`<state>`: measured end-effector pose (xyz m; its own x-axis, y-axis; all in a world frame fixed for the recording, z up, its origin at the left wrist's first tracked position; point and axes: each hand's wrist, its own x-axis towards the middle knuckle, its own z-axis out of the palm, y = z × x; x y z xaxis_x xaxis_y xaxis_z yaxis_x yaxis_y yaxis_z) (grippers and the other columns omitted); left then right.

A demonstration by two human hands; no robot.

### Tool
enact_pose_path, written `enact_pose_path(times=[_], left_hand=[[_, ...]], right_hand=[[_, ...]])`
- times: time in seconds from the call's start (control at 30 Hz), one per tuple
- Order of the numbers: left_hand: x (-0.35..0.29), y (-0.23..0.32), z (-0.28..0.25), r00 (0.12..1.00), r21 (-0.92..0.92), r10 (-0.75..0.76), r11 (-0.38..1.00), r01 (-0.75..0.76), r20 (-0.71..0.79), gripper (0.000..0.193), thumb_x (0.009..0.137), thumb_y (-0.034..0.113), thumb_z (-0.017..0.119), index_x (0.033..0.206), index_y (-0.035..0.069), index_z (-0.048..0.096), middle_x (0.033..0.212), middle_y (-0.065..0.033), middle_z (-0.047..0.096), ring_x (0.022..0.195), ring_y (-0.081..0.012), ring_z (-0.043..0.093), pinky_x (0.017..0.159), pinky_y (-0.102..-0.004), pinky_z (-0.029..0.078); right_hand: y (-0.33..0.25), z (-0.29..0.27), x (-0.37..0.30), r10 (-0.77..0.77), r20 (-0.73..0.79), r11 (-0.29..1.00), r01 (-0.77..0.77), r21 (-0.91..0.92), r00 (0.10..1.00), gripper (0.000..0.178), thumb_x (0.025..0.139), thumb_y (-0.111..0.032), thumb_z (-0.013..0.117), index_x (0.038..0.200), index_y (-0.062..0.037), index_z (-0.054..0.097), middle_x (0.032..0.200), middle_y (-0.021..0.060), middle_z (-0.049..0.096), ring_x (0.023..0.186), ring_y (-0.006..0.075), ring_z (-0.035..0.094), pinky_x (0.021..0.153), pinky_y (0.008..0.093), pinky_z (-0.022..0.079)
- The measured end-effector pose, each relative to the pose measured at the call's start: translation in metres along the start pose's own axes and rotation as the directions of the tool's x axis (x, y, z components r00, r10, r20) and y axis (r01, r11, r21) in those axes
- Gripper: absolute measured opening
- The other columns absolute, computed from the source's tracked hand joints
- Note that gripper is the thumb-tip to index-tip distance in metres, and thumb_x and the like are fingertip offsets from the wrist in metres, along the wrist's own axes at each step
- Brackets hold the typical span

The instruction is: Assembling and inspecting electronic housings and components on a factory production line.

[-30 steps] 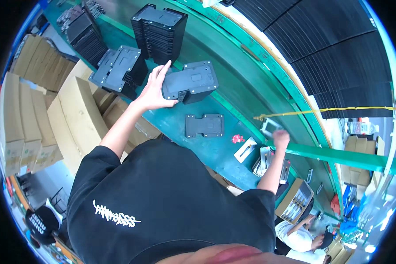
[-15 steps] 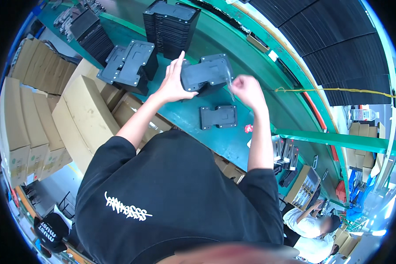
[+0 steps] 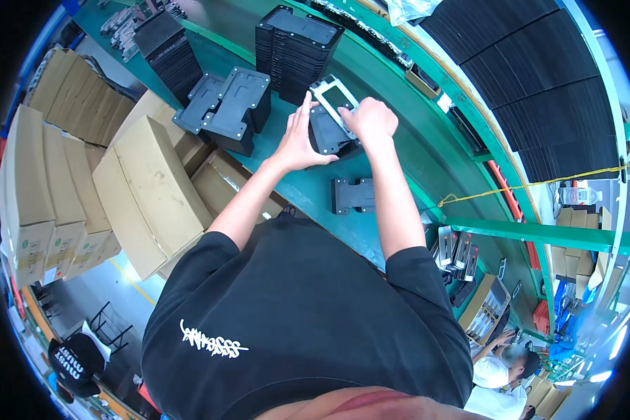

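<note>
My left hand (image 3: 295,145) is wrapped around the near left side of a small stack of black plates (image 3: 325,130), its thumb along the lower edge and its fingers up the side. Above the stack, my right hand (image 3: 372,119) is closed on a pale, shiny piece shaped like a rectangular frame (image 3: 327,89), which slants across the top plate. Whether it is film or something stiff, I cannot make out. A single black plate (image 3: 353,196) with notched sides lies on the green bench, partly behind my right forearm.
Taller stacks of black plates (image 3: 297,52) stand behind and to the left (image 3: 234,105). Cardboard boxes (image 3: 147,189) crowd the left side. A green bar (image 3: 539,234) and a yellow cord (image 3: 532,187) cross at right. Another person (image 3: 500,371) works at lower right.
My right hand has moved left and up over the stack; the clear film it pinched at the stack's right edge has given way to a pale frame-like shape. My left hand stays on the stack.
</note>
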<state>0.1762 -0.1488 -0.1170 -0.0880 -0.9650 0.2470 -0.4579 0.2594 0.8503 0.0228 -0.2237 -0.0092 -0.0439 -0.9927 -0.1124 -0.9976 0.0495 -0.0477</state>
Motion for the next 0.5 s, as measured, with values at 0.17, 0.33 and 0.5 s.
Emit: enact_pose_path(times=[0.17,0.33,0.5], left_hand=[[-0.006,-0.001,0.005,0.996,-0.071,-0.023,0.997,0.017,-0.081,0.159,0.052,0.035,0.1,0.161,0.007,-0.013,0.157,-0.0206,0.032,0.143,-0.0402,0.036,0.118,-0.0496,0.036],[-0.02,-0.011,0.013,0.987,-0.241,-0.067,0.97,0.03,-0.148,0.16,0.054,0.035,0.101,0.161,0.008,-0.015,0.159,-0.0252,0.031,0.145,-0.0376,0.038,0.11,-0.0493,0.045],[-0.018,-0.008,0.009,0.99,-0.213,-0.085,0.975,0.06,-0.111,0.157,0.056,0.031,0.101,0.161,0.007,-0.015,0.16,-0.0249,0.03,0.147,-0.0369,0.036,0.11,-0.05,0.045]], right_hand=[[-0.001,0.005,0.011,0.079,0.1,0.994,-0.086,0.071,0.992,0.043,0.079,-0.043,0.077,0.102,-0.0059,0.078,0.11,0.0174,0.075,0.105,0.0318,0.072,0.09,0.0425,0.058],[0.002,-0.001,0.017,0.121,0.088,0.986,-0.13,0.106,0.989,0.041,0.078,-0.04,0.078,0.103,-0.007,0.078,0.108,0.016,0.076,0.104,0.0316,0.073,0.09,0.0416,0.058],[0.008,-0.01,0.019,0.155,0.076,0.978,-0.163,0.126,0.985,0.045,0.077,-0.042,0.077,0.105,-0.0058,0.077,0.112,0.0153,0.075,0.105,0.0311,0.072,0.092,0.0422,0.057]])
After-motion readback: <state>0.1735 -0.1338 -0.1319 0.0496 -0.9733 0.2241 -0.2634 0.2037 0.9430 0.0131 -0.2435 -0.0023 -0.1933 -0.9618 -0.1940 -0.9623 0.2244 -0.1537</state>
